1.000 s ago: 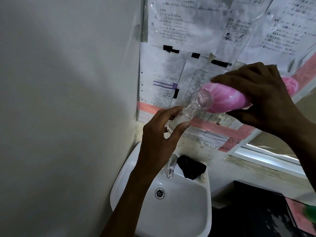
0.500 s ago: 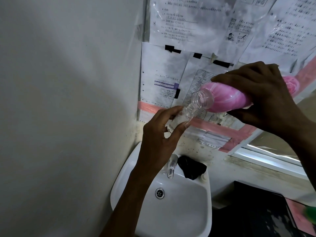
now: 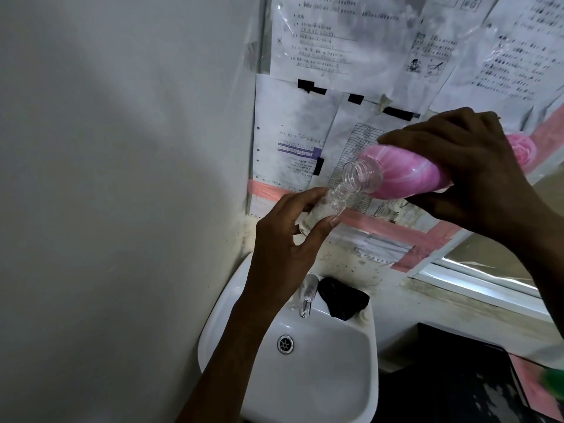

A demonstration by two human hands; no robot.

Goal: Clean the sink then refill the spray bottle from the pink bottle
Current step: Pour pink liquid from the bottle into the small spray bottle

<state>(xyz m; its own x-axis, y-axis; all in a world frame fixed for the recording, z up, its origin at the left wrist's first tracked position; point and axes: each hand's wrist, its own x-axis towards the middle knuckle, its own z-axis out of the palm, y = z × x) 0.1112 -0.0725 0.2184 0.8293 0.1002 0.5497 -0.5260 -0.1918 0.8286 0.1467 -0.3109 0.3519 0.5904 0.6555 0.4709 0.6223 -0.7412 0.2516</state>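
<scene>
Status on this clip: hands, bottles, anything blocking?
Left hand grips clear bottle. Right hand tips pink bottle, mouths nearly touching. Nothing between them.

Pink bottle (image 3: 406,174): glossy plastic, clear ribbed neck. Spray bottle (image 3: 320,209): clear plastic, threaded neck. Sink (image 3: 311,370): smooth glossy white ceramic. Tap (image 3: 306,296) and drain (image 3: 285,344): shiny metal. Black cloth (image 3: 343,297): matt. Wall papers (image 3: 351,38): under creased film.
</scene>
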